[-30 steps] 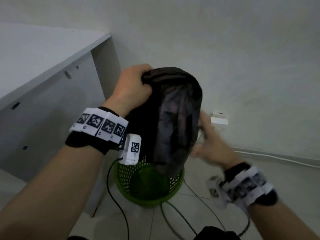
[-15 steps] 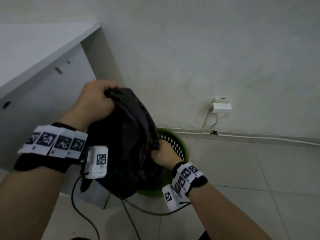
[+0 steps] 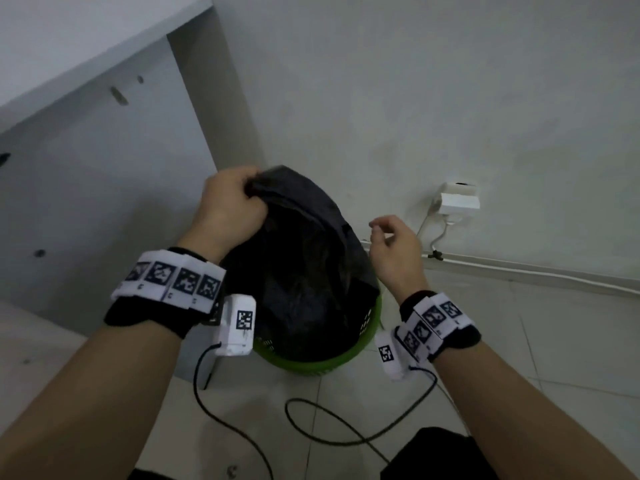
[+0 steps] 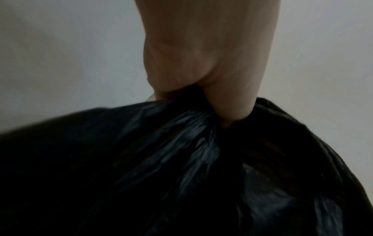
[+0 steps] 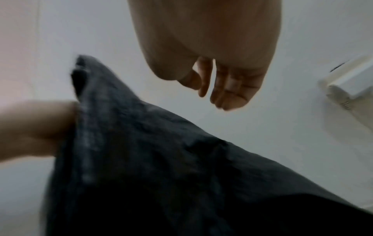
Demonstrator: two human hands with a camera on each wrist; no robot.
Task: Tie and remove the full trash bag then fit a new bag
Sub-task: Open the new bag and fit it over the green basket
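Over the bin: the black trash bag (image 3: 304, 271) hangs from the left hand (image 3: 228, 209), its lower part down inside the green mesh bin (image 3: 370, 327) on the tiled floor.
Left hand: fingers curled tight round the gathered top edge of the bag — the wrist view shows the plastic bunched into the fist.
Right hand (image 3: 394, 247): half a second ago it was down at the bag beside the bin rim; now it is lifted clear, fingers loosely curled, holding nothing.
Bag: lower than a second ago, with more of it inside the bin.
Meaning: likely the new liner going in — the free hand should next spread the mouth over the rim.
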